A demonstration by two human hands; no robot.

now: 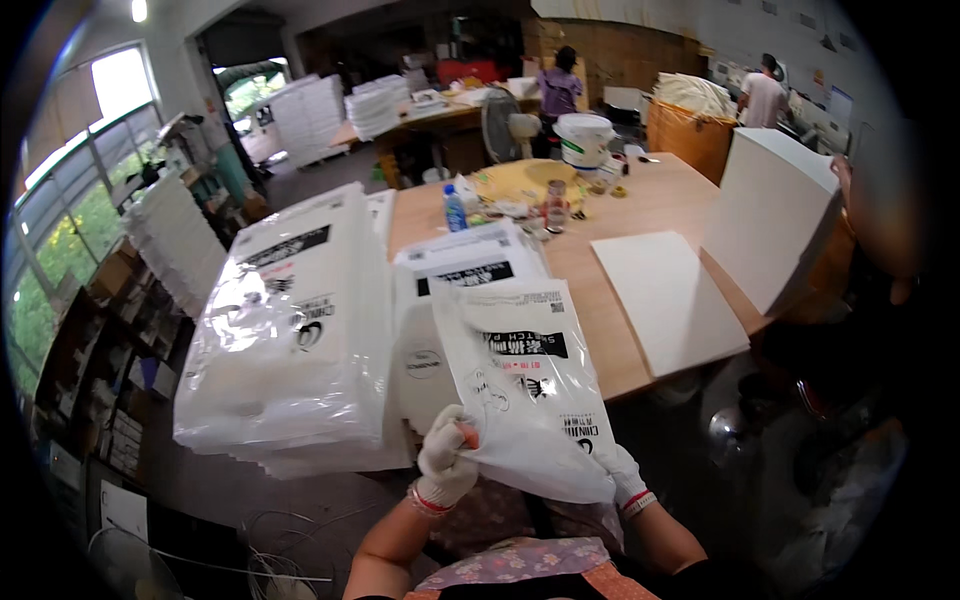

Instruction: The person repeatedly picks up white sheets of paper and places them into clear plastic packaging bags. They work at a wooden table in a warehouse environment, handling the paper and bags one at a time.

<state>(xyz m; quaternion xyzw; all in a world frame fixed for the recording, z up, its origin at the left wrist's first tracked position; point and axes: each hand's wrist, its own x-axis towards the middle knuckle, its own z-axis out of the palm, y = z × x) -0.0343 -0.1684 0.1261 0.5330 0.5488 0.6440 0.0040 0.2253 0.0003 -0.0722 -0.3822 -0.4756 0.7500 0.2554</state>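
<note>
A white printed plastic bag (535, 400) hangs between my two hands in front of my apron, its near edge bulging. My left hand (447, 460), in a white knit glove with a red-trimmed cuff, is closed on the bag's near left edge. At the near right corner my right hand (628, 480), gloved alike, holds the bag; its fingers are partly hidden by the plastic. Just beyond lies a stack of similar printed bags (470, 250) on the table. To the left is a taller pile of large, shiny plastic-wrapped packs (290, 340).
On the wooden table (420, 215), a white paper block (668, 300) lies at right. Another person's hand (843, 175) holds a tall white paper stack (770, 210) upright. A blue-capped bottle (455, 208), a glass jar (556, 205) and a white bucket (585, 140) stand farther back.
</note>
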